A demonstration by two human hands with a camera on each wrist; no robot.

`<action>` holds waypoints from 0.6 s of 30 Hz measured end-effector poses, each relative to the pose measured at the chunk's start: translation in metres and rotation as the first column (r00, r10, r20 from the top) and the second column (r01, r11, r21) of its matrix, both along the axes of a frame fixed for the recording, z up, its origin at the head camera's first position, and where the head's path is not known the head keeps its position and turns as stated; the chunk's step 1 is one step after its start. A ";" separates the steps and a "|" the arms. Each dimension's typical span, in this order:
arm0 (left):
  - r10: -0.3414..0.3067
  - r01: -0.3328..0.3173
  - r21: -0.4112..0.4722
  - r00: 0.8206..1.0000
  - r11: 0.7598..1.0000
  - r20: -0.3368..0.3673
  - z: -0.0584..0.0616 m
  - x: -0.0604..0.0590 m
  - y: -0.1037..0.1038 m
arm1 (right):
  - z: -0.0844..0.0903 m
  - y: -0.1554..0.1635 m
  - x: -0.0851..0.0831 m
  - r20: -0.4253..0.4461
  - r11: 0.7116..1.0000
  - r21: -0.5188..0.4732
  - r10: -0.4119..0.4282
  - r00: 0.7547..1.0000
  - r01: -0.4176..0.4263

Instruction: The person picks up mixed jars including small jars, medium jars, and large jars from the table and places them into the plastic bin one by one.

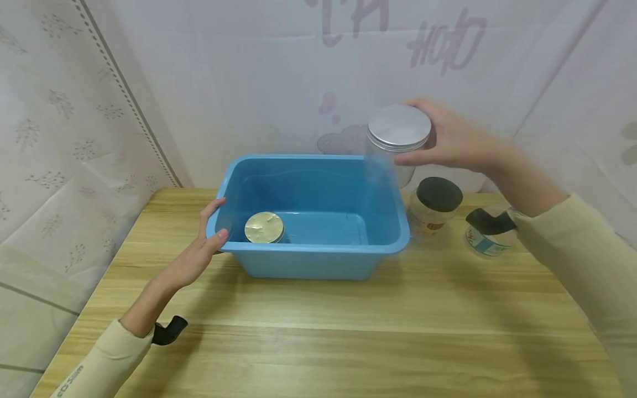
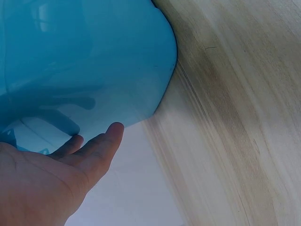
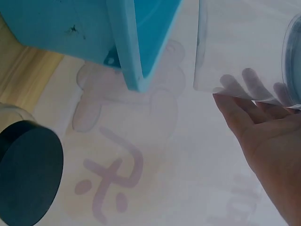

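Note:
In the head view my right hand [image 1: 455, 138] grips a clear jar [image 1: 385, 160] with a silver screw lid [image 1: 400, 126], raised over the right end of a blue plastic tub [image 1: 318, 264]. The right wrist view shows that hand's fingers [image 3: 235, 110] against the see-through wall of the jar [image 3: 244, 47]. At the tub's left end my left hand [image 1: 194, 260] holds the rim, its thumb over the front corner. From the left wrist, fingers [image 2: 101, 150] lie along the tub's outer wall [image 2: 94, 56]. Inside the tub, at the left, stands a container with a gold-coloured top [image 1: 264, 227].
Right of the tub, a clear jar with a black lid [image 1: 439, 194] stands on the wooden table [image 1: 318, 342]. Further right is another clear jar with a blue-and-white label [image 1: 485, 243], partly covered by the right sleeve's black strap piece. A printed white curtain [image 1: 224, 83] hangs behind.

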State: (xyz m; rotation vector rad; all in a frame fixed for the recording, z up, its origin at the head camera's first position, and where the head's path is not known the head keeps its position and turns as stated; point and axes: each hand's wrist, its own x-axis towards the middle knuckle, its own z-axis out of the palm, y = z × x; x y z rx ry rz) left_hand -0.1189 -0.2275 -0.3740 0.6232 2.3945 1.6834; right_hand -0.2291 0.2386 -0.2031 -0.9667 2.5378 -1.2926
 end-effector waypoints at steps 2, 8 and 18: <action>0.000 0.000 -0.003 1.000 1.000 -0.002 0.000 0.000 -0.001 | 0.000 -0.010 -0.001 0.009 0.999 0.043 0.018 1.000 -0.018; 0.000 0.000 -0.003 1.000 1.000 -0.001 0.002 0.001 0.001 | 0.004 -0.040 -0.007 -0.048 0.979 0.201 0.055 0.997 -0.045; 0.000 0.000 -0.005 1.000 1.000 -0.009 0.003 0.001 0.003 | 0.002 -0.086 -0.016 0.007 0.945 0.276 0.180 0.984 -0.175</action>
